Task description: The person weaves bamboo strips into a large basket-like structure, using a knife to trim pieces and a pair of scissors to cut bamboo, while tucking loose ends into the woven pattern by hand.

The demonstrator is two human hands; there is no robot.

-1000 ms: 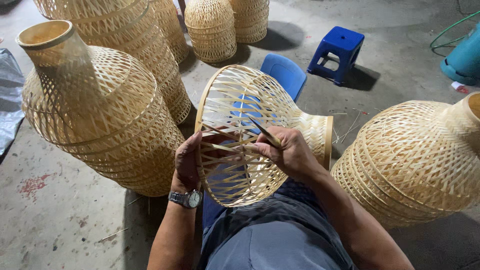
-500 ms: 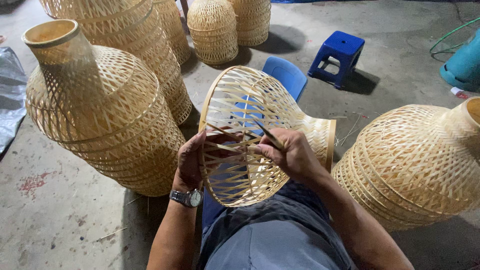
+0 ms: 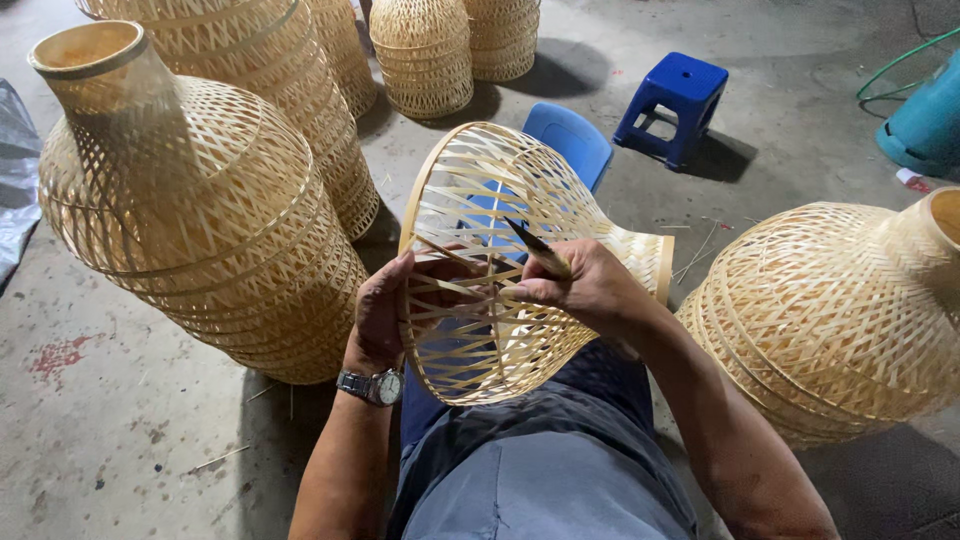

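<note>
A big woven bamboo vase [image 3: 190, 210] stands on the grey floor [image 3: 100, 440] at the left, with more stacked baskets [image 3: 440, 50] far behind it. Another round bamboo vase [image 3: 840, 310] lies on its side at the right. A small blue stool [image 3: 672, 105] sits far off, and a blue chair [image 3: 570, 140] is just behind the work.

In the middle, on the person's lap, rests a half-made bamboo basket [image 3: 490, 250], lying on its side with its wide open rim facing the person.

The left hand [image 3: 385, 310] is at the near left rim, its fingers curled shut around the rim strips. A silver watch [image 3: 372, 386] is on that wrist. The right hand [image 3: 585, 290] lies on top of the basket, fingers pinched together on a thin dark tool [image 3: 535, 248] that pokes at the strips. Both arms reach forward from the near edge, bent a little.
</note>
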